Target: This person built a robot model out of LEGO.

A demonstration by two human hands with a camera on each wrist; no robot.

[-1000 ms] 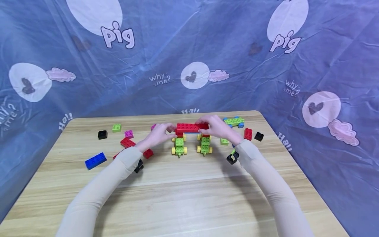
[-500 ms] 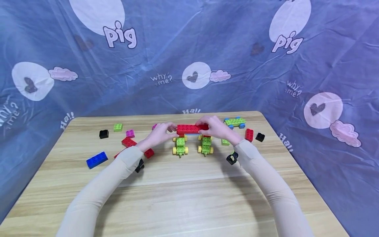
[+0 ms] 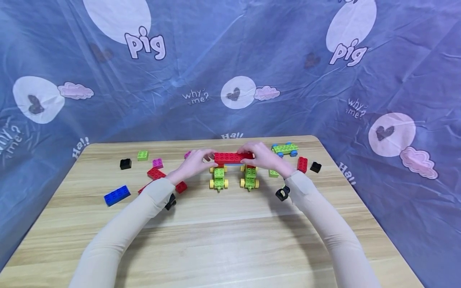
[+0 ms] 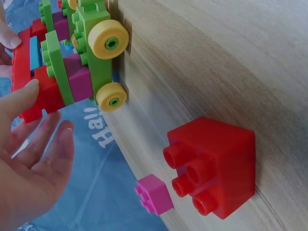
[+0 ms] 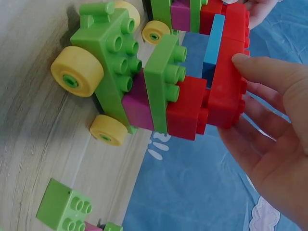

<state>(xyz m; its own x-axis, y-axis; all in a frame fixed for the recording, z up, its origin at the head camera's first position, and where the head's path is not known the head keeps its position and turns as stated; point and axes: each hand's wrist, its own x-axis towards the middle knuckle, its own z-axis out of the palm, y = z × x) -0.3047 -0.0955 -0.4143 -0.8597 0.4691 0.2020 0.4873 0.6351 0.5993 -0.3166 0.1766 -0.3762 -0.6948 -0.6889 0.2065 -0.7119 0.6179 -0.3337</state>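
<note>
My left hand [image 3: 196,161] is at the left end of a toy-brick bridge, thumb against a red brick [image 4: 50,89], fingers around its far side. With my right hand [image 3: 264,155] I pinch the right end of the red top row, a red building brick [image 5: 226,79] between thumb and fingers. Studs show between it and the red brick [image 5: 185,108] below. A blue brick [image 5: 213,50] spans underneath. Two green wheeled bases [image 3: 218,183] with yellow wheels bear green, purple and red bricks that carry the row.
Loose red bricks [image 3: 181,187], a blue brick [image 3: 117,195] and black pieces [image 3: 125,164] lie to the left. On the right are a green base with blue wheels [image 3: 284,149], a red brick [image 3: 302,164] and black pieces [image 3: 282,193]. A patterned blue cloth [image 3: 201,116] hangs behind the table.
The red top row sits slightly lower over the wheeled bases than a second ago, most noticeably at the right end. Both hands keep almost the same place.
</note>
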